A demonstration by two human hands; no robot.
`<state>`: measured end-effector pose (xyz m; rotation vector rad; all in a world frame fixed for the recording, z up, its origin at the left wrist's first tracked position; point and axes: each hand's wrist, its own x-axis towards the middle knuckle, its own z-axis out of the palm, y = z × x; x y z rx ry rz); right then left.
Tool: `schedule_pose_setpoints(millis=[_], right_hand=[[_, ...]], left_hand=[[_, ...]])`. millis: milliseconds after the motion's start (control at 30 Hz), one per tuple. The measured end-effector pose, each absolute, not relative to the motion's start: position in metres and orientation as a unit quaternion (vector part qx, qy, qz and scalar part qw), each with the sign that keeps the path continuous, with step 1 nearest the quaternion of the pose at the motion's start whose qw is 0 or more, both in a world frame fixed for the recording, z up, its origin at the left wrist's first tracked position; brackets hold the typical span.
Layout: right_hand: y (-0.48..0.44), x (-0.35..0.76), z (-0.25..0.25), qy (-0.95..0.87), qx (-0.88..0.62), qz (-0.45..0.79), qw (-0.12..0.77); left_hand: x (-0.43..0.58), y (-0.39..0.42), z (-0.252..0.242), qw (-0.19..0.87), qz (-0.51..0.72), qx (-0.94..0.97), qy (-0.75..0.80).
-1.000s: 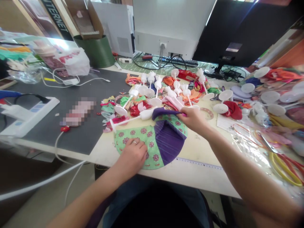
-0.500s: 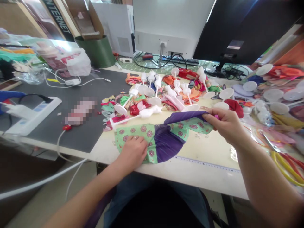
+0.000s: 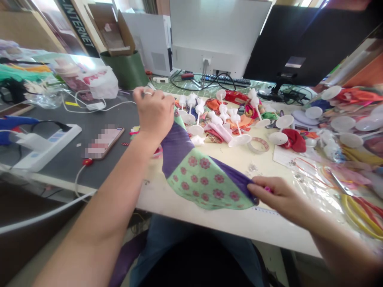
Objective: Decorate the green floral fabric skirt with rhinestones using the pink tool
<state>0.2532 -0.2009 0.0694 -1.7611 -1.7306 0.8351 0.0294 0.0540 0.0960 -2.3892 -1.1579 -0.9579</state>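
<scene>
A piece of fabric, green with pink flowers and joined to purple panels, stretches between my two hands just above the table. My left hand is raised at its far left end, fingers closed on the cloth. At the near right corner my right hand pinches the purple edge; something small and bright pink shows by its fingers. Behind the fabric stand small white doll-shaped forms on round bases, among bright cloth scraps. My left hand hides part of that group.
On the dark mat at left lie a phone and a power strip. Scissors with yellow-and-red handles lie at right. A tape roll sits mid-table. Two monitors stand behind, beside a green bin.
My left hand has lifted from the table and moved forward, raising its end of the fabric. My right hand has come nearer me, turning the cloth. The view has shifted slightly.
</scene>
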Motion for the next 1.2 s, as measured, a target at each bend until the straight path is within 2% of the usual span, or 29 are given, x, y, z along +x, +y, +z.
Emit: schedule_pose_setpoints(millis=[133, 267, 433, 533, 633, 800, 1000, 1133, 1200], right_hand=[[-0.211, 0.231, 0.061, -0.684, -0.632, 0.343, 0.119], [-0.205, 0.232, 0.060, -0.673, -0.679, 0.281, 0.078], [-0.184, 0.236, 0.037, -0.684, -0.711, 0.162, 0.015], [-0.170, 0.227, 0.025, -0.696, -0.706, 0.123, -0.050], [-0.155, 0.221, 0.028, -0.705, -0.692, 0.118, -0.097], [-0.126, 0.234, 0.050, -0.677, -0.730, 0.036, -0.082], [-0.100, 0.246, 0.055, -0.628, -0.772, -0.079, -0.060], [-0.107, 0.231, 0.045, -0.670, -0.740, -0.056, -0.020], [-0.115, 0.222, 0.037, -0.712, -0.702, -0.015, -0.033]], left_hand=[[0.050, 0.071, 0.071, 0.136, -0.308, -0.846, -0.413], [0.040, 0.047, 0.045, 0.067, -0.309, -0.858, -0.405], [0.005, -0.024, 0.021, -0.105, -0.229, -0.928, -0.274], [-0.015, -0.050, 0.002, -0.104, -0.167, -0.954, -0.228], [-0.035, -0.052, -0.012, -0.040, -0.152, -0.957, -0.242], [-0.047, -0.055, -0.012, 0.001, -0.113, -0.946, -0.302], [-0.027, -0.092, 0.001, -0.101, -0.097, -0.963, -0.231], [-0.018, -0.076, -0.002, -0.075, -0.134, -0.964, -0.218], [-0.019, -0.063, -0.007, -0.038, -0.133, -0.966, -0.220]])
